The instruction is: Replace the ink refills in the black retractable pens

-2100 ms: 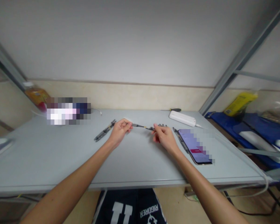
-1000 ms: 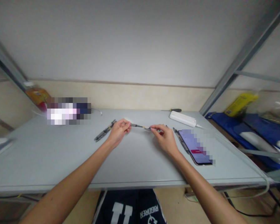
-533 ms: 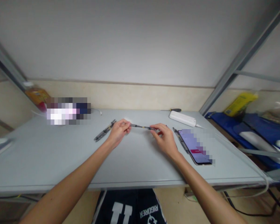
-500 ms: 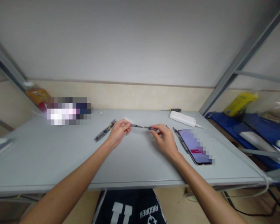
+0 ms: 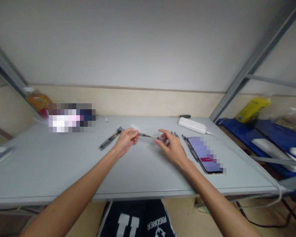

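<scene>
Between my hands a thin pen (image 5: 147, 135) with a dark grey barrel lies nearly level above the desk. My left hand (image 5: 126, 141) pinches its grey end. The other end, dark and shiny, is at the fingers of my right hand (image 5: 171, 144), whose thumb and curled fingers are around it. Beside my left hand several grey pens (image 5: 109, 141) lie together on the desk. More pens lie partly hidden behind my right hand, and another grey pen (image 5: 190, 148) rests along the left edge of a phone (image 5: 203, 154) with a lit screen.
A white power strip (image 5: 192, 125) with a cable and a screwdriver (image 5: 185, 116) lie at the back right. A blurred bright object (image 5: 71, 119) and a bottle (image 5: 39, 101) stand back left. Metal frame bars flank the desk (image 5: 138, 177).
The right-hand end of the pen has tilted down slightly. My right hand has moved a little down and left, and its index finger has lifted. My left hand keeps its pinch.
</scene>
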`<state>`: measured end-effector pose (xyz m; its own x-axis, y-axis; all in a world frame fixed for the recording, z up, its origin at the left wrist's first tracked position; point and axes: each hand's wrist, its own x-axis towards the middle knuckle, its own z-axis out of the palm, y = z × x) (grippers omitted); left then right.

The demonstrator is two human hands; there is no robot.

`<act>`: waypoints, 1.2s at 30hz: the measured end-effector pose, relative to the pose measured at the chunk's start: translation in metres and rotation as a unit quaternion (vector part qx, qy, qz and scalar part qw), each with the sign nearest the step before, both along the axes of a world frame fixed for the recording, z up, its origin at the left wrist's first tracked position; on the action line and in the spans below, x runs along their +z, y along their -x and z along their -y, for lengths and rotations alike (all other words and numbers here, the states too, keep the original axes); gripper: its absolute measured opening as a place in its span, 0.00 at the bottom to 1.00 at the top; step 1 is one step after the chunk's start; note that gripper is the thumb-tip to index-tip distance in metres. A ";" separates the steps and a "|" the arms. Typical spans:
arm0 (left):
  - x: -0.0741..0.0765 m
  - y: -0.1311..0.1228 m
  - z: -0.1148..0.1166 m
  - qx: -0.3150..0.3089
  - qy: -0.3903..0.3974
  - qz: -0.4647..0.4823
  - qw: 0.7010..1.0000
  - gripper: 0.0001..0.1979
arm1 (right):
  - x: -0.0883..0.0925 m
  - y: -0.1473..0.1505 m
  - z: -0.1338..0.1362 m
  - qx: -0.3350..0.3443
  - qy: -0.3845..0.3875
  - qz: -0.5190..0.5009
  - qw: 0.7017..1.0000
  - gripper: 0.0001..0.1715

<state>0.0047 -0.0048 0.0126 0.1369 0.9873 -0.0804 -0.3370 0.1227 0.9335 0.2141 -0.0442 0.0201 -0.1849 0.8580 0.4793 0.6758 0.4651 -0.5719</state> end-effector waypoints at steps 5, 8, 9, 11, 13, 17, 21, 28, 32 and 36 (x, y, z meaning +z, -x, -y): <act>0.000 0.000 0.000 -0.016 0.025 -0.005 1.000 0.16 | -0.007 0.002 0.000 0.055 -0.041 0.054 0.996 0.14; -0.004 0.001 0.000 -0.020 -0.012 -0.044 0.999 0.15 | -0.008 0.006 0.001 0.050 -0.017 0.040 0.998 0.15; -0.005 0.001 0.000 -0.017 -0.036 -0.063 0.997 0.15 | -0.008 0.007 0.001 0.048 -0.002 0.031 0.998 0.16; -0.006 0.000 0.000 -0.008 -0.083 -0.096 0.992 0.14 | -0.007 0.007 0.001 0.044 0.044 0.002 0.998 0.17; -0.006 -0.001 0.001 0.000 -0.115 -0.114 0.987 0.14 | -0.005 0.006 0.000 0.039 0.109 -0.044 0.992 0.18; -0.003 -0.004 0.003 -0.007 -0.131 -0.127 0.983 0.14 | 0.000 0.003 -0.001 0.040 0.215 -0.112 0.969 0.22; -0.002 -0.002 0.003 -0.011 -0.098 -0.128 0.987 0.14 | 0.002 0.001 0.002 0.024 0.087 -0.028 0.996 0.17; -0.007 0.000 0.001 -0.045 -0.029 -0.078 0.995 0.16 | -0.010 0.001 0.005 0.060 -0.077 0.134 0.986 0.15; -0.008 0.000 0.002 -0.051 -0.039 -0.088 0.994 0.16 | -0.014 0.001 0.006 0.077 -0.070 0.122 0.987 0.15; -0.008 0.000 0.002 -0.053 -0.053 -0.095 0.993 0.16 | -0.008 0.002 0.007 0.079 -0.013 0.087 0.993 0.15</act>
